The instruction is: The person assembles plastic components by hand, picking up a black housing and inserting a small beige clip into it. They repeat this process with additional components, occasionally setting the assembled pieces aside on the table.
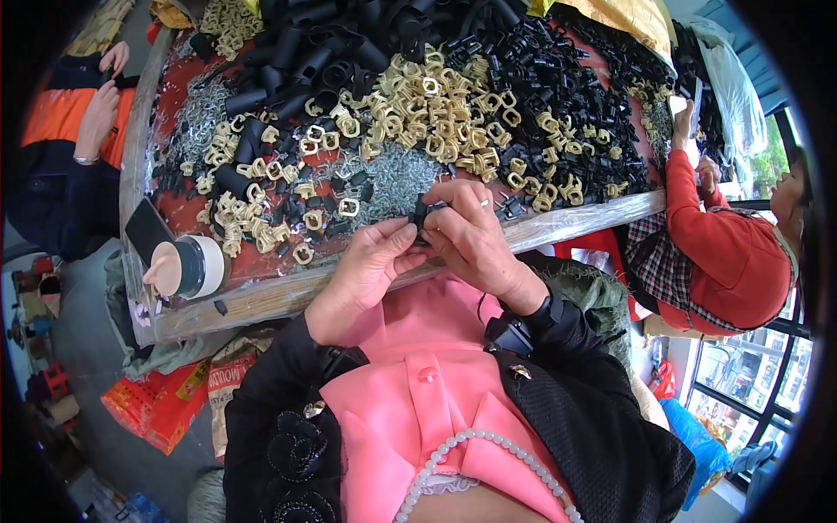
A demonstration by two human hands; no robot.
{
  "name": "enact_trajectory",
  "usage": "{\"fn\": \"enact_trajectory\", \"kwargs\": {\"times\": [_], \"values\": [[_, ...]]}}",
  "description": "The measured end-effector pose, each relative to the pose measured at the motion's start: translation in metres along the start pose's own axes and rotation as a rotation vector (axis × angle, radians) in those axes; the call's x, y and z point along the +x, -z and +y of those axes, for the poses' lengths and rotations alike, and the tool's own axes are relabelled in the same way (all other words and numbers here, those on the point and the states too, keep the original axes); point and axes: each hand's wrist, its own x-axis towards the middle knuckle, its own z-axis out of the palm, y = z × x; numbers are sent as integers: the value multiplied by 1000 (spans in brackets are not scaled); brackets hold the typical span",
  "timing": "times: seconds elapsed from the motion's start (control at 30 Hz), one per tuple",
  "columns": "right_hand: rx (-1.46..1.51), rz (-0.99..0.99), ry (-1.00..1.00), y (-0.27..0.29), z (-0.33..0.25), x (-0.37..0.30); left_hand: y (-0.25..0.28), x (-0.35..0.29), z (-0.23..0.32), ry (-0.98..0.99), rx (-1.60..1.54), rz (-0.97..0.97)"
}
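Close together at the table's near edge, my two hands pinch a small black plastic part (419, 213). My left hand (377, 254) grips it from the left with thumb and fingertips. From above and the right, the curled fingers of my right hand (473, 234) close on it and hide much of its shape. Just beyond lies a heap of small silvery metal pieces (397, 179). Behind that is a pile of cream-coloured square plastic rings (432, 113). Black tubular plastic parts (318, 65) are heaped at the far side.
A wooden rim (261, 301) edges the red table. At its left corner stand a lidded jar (202, 266) and a dark phone (148, 228). One co-worker's hands (98, 118) are at the left; another person in red (719, 253) works at the right.
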Motion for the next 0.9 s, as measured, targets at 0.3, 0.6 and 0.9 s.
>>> {"fn": "enact_trajectory", "kwargs": {"times": [0.3, 0.6, 0.9], "values": [[111, 180, -165, 0, 30, -16, -1, 0, 3, 25, 53, -26], [-434, -63, -296, 18, 64, -20, -4, 1, 2, -38, 19, -3], [807, -219, -504, 6, 44, -7, -2, 3, -1, -115, -49, -113]]}}
